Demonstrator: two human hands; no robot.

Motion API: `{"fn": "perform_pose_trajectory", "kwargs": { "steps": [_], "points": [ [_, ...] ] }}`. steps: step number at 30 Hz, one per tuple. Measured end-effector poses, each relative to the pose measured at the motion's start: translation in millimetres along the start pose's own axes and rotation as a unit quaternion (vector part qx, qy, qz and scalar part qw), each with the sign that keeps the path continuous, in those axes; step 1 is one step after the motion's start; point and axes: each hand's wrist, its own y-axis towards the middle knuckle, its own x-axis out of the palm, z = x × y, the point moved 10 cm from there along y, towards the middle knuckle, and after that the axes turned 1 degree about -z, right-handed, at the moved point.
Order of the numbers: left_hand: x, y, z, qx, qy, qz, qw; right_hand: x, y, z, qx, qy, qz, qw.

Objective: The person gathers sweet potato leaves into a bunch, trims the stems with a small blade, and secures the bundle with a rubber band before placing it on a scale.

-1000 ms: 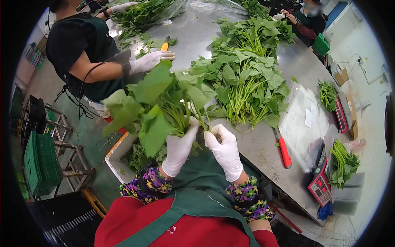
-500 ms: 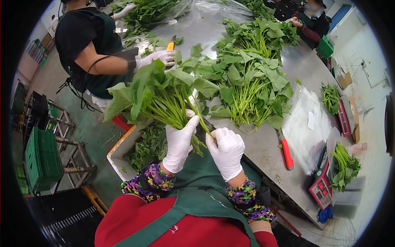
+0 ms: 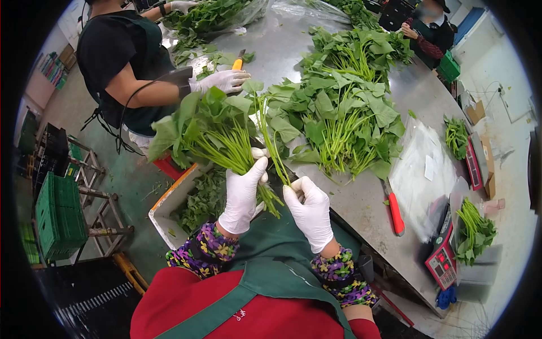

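My left hand [image 3: 243,195], in a white glove, is closed around a bunch of leafy green stems [image 3: 226,148], leaves pointing up and to the left, cut ends sticking out below. My gloved right hand [image 3: 309,212] pinches the lower end of a separate leafy stem [image 3: 274,152], just right of the bunch. Beyond my hands, a big heap of the same leafy greens [image 3: 344,124] lies on the metal table. Under the bunch stands a white box [image 3: 164,217] with loose greens [image 3: 200,198] in it.
A red-handled knife [image 3: 394,212], clear plastic bags [image 3: 423,175] and a red scale [image 3: 441,260] with a bunch [image 3: 474,231] are on the right. At left a co-worker's gloved hand [image 3: 223,82] rests near a yellow-handled knife [image 3: 239,61]. Green crates [image 3: 59,217] stand at far left.
The separate stem now stands apart from the bunch, with its leafy top showing. My right hand has shifted slightly left; the bunch in my left hand has tipped a little lower.
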Motion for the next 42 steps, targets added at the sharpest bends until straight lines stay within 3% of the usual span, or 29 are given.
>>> {"fn": "perform_pose_trajectory", "kwargs": {
  "steps": [10,13,18,22,27,30,34,37,40,42],
  "points": [
    [2,3,0,-0.001,-0.003,-0.036,0.999,4,-1,6,0.03,-0.005,-0.034,0.999],
    [11,1,-13,-0.045,0.023,-0.078,0.996,7,1,11,0.044,0.033,-0.05,0.997],
    [12,-1,-14,-0.053,0.015,-0.071,0.996,23,-2,33,0.121,0.173,-0.14,0.967],
    [9,0,-11,-0.036,0.029,-0.059,0.997,23,-1,36,0.122,0.168,-0.145,0.967],
    [-2,6,-6,-0.01,0.014,-0.012,1.0,2,3,16,0.058,-0.015,-0.052,0.997],
    [-12,11,-13,-0.049,-0.03,0.005,0.998,4,3,24,0.055,0.061,-0.052,0.995],
    [2,-1,-26,-0.123,-0.018,-0.025,0.992,5,5,20,0.045,0.055,-0.052,0.996],
    [10,-3,-26,-0.108,-0.062,-0.052,0.991,16,3,20,0.061,0.043,-0.098,0.992],
    [6,1,-18,-0.061,0.008,-0.047,0.997,21,5,22,0.059,0.027,-0.105,0.992],
    [8,1,-19,-0.064,0.024,-0.065,0.996,25,10,28,0.103,0.138,-0.095,0.98]
  ]
}}
